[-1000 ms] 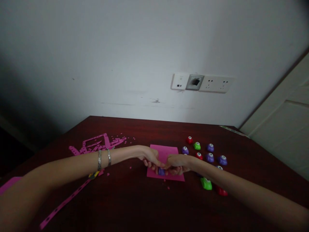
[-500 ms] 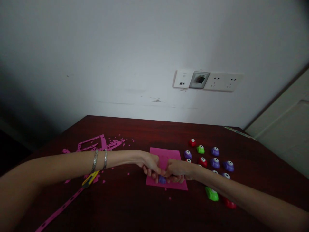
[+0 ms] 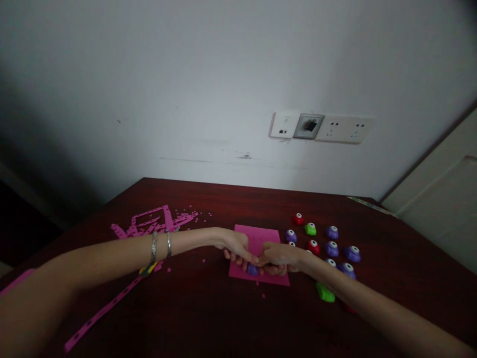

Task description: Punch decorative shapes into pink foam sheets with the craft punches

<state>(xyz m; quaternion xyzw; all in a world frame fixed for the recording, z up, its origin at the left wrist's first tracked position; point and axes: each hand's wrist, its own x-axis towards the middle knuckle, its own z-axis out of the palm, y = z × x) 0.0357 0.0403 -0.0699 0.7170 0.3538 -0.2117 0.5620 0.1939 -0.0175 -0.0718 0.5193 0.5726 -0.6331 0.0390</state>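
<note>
A purple craft paper punch (image 3: 252, 270) is at the near part of a pink sheet of paper (image 3: 257, 232) on the table. My left hand (image 3: 237, 248) closes on the punch from the left, and my right hand (image 3: 278, 256) closes on it from the right. My thumbs meet above the punch and partly cover it. Curled fingers of both hands show below, over the sheet. Whether the sheet's edge sits inside the punch is hidden.
Right of the sheet stand several punches in red (image 3: 313, 246), green (image 3: 310, 228) and purple (image 3: 352, 253), some behind my right forearm. At left lie cut pink paper strips (image 3: 169, 218), small punched bits and a yellow cutter (image 3: 148, 270) partly under my left forearm. A wall with sockets (image 3: 345, 129) rises behind.
The view has shifted slightly, so the table's contents sit a little differently in the picture. Both hands stay together on the purple punch over the pink sheet.
</note>
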